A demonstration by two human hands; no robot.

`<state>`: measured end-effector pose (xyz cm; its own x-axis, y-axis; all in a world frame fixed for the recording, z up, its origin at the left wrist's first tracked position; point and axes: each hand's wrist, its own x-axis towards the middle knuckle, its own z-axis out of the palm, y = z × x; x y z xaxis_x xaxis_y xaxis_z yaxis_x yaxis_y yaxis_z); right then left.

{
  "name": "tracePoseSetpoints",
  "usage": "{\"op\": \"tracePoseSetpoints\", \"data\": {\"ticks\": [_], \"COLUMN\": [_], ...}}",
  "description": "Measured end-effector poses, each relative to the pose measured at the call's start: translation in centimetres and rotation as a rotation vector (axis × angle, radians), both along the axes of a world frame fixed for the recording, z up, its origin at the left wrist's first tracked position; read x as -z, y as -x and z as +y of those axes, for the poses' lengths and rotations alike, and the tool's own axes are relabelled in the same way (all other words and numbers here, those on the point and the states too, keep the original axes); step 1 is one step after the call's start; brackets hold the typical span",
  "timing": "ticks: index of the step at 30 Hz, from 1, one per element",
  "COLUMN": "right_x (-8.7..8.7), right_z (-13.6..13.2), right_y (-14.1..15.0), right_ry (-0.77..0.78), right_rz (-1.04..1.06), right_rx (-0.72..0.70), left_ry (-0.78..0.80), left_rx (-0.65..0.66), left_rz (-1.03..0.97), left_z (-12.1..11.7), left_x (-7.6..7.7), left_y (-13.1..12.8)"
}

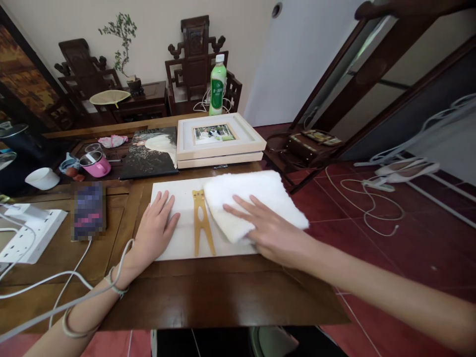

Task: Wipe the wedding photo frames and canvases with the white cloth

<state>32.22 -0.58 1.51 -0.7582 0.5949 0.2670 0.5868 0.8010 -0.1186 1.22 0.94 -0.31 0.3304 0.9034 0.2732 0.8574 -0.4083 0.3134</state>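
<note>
A white picture frame (174, 238) lies face down on the wooden table (208, 297), its tan stand (202, 223) on top. My left hand (154, 230) rests flat on the frame's left part, fingers spread, holding nothing. My right hand (269, 228) lies open with fingers stretched out on a folded white towel (260, 196), which covers the frame's right part and reaches past the table's right edge.
Stacked white frames (219, 144) with a photo lie behind, a dark picture (150, 153) to their left. A green bottle (217, 84), a pink pot (95, 164), a white bowl (42, 178), a phone (88, 210) and a power strip (28, 233) with cables stand around. Red tiled floor lies to the right.
</note>
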Motion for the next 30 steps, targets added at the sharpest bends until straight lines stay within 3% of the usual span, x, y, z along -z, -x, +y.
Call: {"op": "tracePoseSetpoints", "data": {"ticks": [5,10,14,19,24,27,30], "right_x": [0.1,-0.3,-0.2,-1.2,-1.3,-0.9,-0.6], "right_z": [-6.7,-8.2,-5.7,0.8,6.7,8.0,7.2], "right_y": [-0.3,-0.3,-0.6,-0.8,-0.2,0.1,0.2], "right_ry": [-0.081,-0.071,-0.023,0.08,0.066,0.049,0.01], "right_rz": [0.116,0.1,0.063,-0.102,-0.107,-0.097,-0.107], "right_rx": [-0.065,-0.075,-0.097,-0.052,0.011,0.039,0.038], "left_ry": [-0.003,0.003,0.009,0.001,0.004,-0.001,-0.007], "left_rx": [-0.001,0.001,0.011,0.015,0.016,0.017,0.023], "left_rz": [0.009,0.03,0.046,0.048,0.05,0.042,0.031], "left_z": [0.0,0.1,0.0,0.0,0.1,0.1,0.1], "left_x": [-0.1,-0.2,-0.3,-0.2,-0.1,-0.1,0.0], "left_y": [-0.1,-0.2,-0.1,0.0,0.0,0.1,0.1]}}
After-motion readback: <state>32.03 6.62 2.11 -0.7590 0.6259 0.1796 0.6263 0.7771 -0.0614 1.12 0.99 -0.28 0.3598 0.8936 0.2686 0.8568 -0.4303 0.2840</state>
